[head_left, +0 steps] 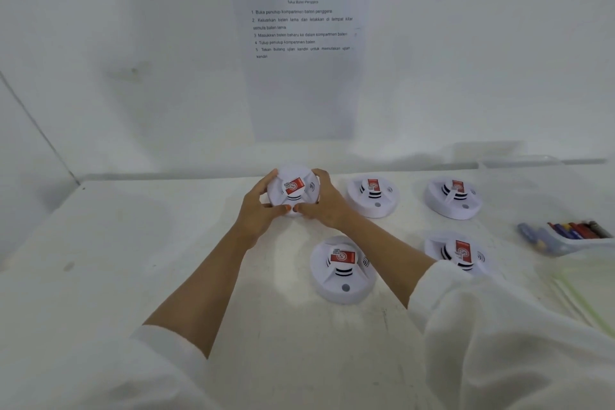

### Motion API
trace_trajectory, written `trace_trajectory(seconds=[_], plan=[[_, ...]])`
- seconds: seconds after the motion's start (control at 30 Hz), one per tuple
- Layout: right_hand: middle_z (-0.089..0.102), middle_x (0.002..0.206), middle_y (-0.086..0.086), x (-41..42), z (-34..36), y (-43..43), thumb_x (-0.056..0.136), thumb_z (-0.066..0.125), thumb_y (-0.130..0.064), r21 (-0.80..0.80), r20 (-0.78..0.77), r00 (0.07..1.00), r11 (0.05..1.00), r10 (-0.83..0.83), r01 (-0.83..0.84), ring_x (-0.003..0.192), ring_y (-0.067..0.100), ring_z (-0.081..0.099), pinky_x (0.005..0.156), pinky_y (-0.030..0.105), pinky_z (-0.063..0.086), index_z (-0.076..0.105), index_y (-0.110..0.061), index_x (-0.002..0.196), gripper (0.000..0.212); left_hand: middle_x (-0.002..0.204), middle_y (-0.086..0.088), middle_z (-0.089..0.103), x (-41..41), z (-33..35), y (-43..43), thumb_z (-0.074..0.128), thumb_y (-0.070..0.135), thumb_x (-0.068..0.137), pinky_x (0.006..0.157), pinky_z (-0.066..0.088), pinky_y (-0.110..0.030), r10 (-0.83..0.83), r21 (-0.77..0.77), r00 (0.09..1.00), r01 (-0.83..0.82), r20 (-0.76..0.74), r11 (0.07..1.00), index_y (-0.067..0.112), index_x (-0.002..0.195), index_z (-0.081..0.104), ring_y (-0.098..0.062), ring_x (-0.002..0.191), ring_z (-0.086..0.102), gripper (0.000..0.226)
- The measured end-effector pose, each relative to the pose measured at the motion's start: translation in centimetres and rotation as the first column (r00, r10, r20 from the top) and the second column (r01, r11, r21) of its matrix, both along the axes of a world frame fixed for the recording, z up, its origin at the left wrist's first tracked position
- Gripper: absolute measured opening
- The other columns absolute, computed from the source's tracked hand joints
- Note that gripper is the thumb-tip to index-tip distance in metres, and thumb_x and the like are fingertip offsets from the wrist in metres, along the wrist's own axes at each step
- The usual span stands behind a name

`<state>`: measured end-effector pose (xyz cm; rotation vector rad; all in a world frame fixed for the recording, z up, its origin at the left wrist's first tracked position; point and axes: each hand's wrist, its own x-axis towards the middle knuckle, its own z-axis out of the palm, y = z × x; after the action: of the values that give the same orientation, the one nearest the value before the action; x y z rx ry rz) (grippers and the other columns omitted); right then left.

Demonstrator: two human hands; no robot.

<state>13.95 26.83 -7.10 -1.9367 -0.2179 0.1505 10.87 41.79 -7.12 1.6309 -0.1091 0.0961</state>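
From the head view, the left hand (258,210) and right hand (324,201) grip a white smoke alarm (293,188) from both sides above the worktop (133,260), four more alarms (red-stickered) lying right, batteries (572,230) beyond

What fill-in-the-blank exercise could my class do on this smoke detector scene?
1. The left hand and right hand grip one smoke detector; ____ more lie on the table.
2. Each detector's label is ____.
3. The tray of batteries sits at the table's ____ edge.
Missing: four; red; right.
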Motion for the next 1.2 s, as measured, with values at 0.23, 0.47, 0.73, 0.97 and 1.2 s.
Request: trace_trajectory(seconds=[0.23, 0.47, 0.73, 0.97, 1.2], plan=[[0.043, 0.131, 0.02, 0.2, -0.5, -0.5, 0.071, 0.075, -0.009, -0.042, 0.006, 1.0, 0.999, -0.006, 0.006, 0.118, 0.038, 0.048, 0.08, 0.043, 0.049, 0.017, -0.006, 0.137, 0.088, 0.139, -0.007, 0.046, 0.2, -0.4, 0.0, 0.066, -0.01, 0.077, 0.068, 0.051, -0.008, 0.006, -0.002, 1.0, -0.006, 0.007, 1.0, 0.013, 0.138, 0.041, -0.014, 0.112, 0.05, 0.07], [0.041, 0.134, 0.019, 0.5, -0.7, -0.5, 0.076, 0.071, -0.005, -0.058, 0.025, 1.0, 0.998, 0.005, -0.004, 0.119, 0.036, 0.048, 0.083, 0.046, 0.051, 0.016, -0.008, 0.139, 0.084, 0.138, -0.007, 0.046, 0.3, -0.7, 0.2, 0.066, -0.01, 0.076, 0.07, 0.052, -0.01, 0.01, 0.019, 1.0, -0.011, 0.018, 1.0, 0.014, 0.137, 0.041, -0.015, 0.113, 0.05, 0.07], [0.042, 0.131, 0.02, 0.5, -0.7, -0.6, 0.077, 0.069, -0.005, -0.075, 0.075, 0.997, 0.997, 0.024, -0.018, 0.116, 0.033, 0.049, 0.077, 0.037, 0.051, 0.019, -0.006, 0.136, 0.078, 0.136, -0.009, 0.048, 0.4, -0.5, 0.1, 0.068, -0.01, 0.075, 0.068, 0.051, -0.007, 0.033, 0.026, 0.999, -0.034, 0.019, 0.999, 0.011, 0.136, 0.043, -0.014, 0.112, 0.048, 0.07], [0.041, 0.132, 0.018, 0.3, -0.6, -0.5, 0.078, 0.069, -0.007, -0.083, 0.081, 0.996, 0.996, 0.036, -0.029, 0.12, 0.033, 0.046, 0.092, 0.041, 0.048, 0.02, -0.006, 0.135, 0.076, 0.136, -0.009, 0.048, 0.4, -0.4, 0.1, 0.068, -0.01, 0.074, 0.068, 0.051, -0.007, 0.03, 0.027, 0.999, -0.03, 0.013, 0.999, 0.011, 0.136, 0.043, -0.015, 0.113, 0.047, 0.07], [0.036, 0.14, 0.009, -0.6, 0.3, -1.1, 0.086, 0.059, -0.003, 0.081, -0.001, 0.991, 0.988, 0.132, -0.131, 0.117, 0.022, 0.045, 0.089, 0.039, 0.049, 0.019, -0.021, 0.142, 0.071, 0.131, -0.008, 0.051, 0.2, -0.7, 0.3, 0.07, -0.005, 0.075, 0.069, 0.051, -0.007, 0.021, 0.018, 1.0, -0.021, 0.018, 1.0, 0.016, 0.134, 0.045, -0.019, 0.115, 0.05, 0.068]])
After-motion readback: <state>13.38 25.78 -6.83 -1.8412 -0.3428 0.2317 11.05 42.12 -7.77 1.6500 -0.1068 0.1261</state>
